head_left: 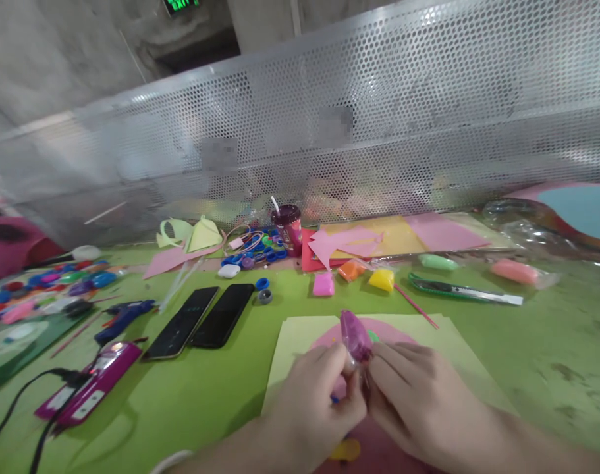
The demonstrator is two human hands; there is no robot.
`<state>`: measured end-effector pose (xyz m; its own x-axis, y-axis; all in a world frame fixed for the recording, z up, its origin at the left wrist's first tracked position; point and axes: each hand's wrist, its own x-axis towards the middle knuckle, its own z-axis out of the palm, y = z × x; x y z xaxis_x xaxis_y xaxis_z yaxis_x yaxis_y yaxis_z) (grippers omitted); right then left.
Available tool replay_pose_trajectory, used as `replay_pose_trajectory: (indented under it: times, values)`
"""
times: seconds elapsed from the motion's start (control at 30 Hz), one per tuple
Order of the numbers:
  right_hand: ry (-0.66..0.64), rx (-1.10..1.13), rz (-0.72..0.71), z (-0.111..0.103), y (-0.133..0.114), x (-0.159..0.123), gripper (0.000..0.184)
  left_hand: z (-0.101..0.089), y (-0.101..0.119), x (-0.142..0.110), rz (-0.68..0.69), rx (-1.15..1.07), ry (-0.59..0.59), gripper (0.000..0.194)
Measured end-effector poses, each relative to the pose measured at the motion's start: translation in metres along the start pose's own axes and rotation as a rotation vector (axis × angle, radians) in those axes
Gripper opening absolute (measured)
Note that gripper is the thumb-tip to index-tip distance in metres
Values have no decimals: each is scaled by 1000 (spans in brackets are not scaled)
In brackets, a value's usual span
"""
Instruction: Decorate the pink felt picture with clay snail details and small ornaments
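Between my two hands is a small clear packet of purple modelling clay (356, 337). My left hand (319, 395) pinches the packet's lower end between thumb and fingers. From the other side, my right hand (423, 395) closes on the same end, its fingertips touching the plastic. Under both hands lies a pale yellow sheet (292, 342) with a pink rounded shape (324, 337) on it. Bits of yellow, blue and green show on the pink; much of it is hidden by my hands.
Beyond the sheet sit pink (323, 284), orange (352, 270) and yellow (381, 280) clay packets. A green box cutter (462, 289) lies at the right. Two phones (223, 316), a glue gun (124, 321) and a purple power strip (92, 385) with cords occupy the left. A lidded cup (288, 230) stands behind.
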<state>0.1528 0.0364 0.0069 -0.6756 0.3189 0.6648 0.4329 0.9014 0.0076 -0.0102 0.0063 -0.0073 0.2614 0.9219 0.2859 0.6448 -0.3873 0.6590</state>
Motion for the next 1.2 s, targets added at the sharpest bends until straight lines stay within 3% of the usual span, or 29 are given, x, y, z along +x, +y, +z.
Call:
replay_pose_trajectory:
  times: [0.1,0.2,0.27,0.37,0.4,0.47,0.53,0.57,0.63,0.7,0.77,0.87,0.93,1.2]
  values:
    - [64,-65,81,-6,3,3,29,2,1,-2,-11,-67,1,14]
    - [53,-82,73,-13,6,6,27,0,3,-1,49,-48,46,15]
    - [4,-35,88,-15,7,7,25,-4,4,2,177,21,140,16]
    - [-38,111,195,-18,9,8,22,-10,1,11,379,109,375,13]
    - [-50,175,222,-18,9,9,22,-12,0,14,438,138,442,17]
    - [-80,293,264,-20,9,10,23,-15,-6,21,527,219,506,44]
    - [-126,377,299,-22,9,11,24,-16,-12,25,574,288,445,63]
    - [-147,403,312,-22,8,11,26,-16,-15,26,583,308,394,64]
    - [-163,416,352,-20,8,9,27,-15,-20,27,571,318,303,53]
    - [-96,380,416,-17,9,6,24,-14,-23,26,538,305,266,45]
    - [31,322,409,-14,11,4,17,-13,-24,25,495,285,279,41]
    - [155,219,238,-11,15,1,7,-12,-22,23,443,256,303,39]
    - [163,167,183,-12,17,1,12,-13,-20,22,411,234,312,39]
    - [160,184,241,-12,12,1,25,-13,-15,19,348,204,292,42]
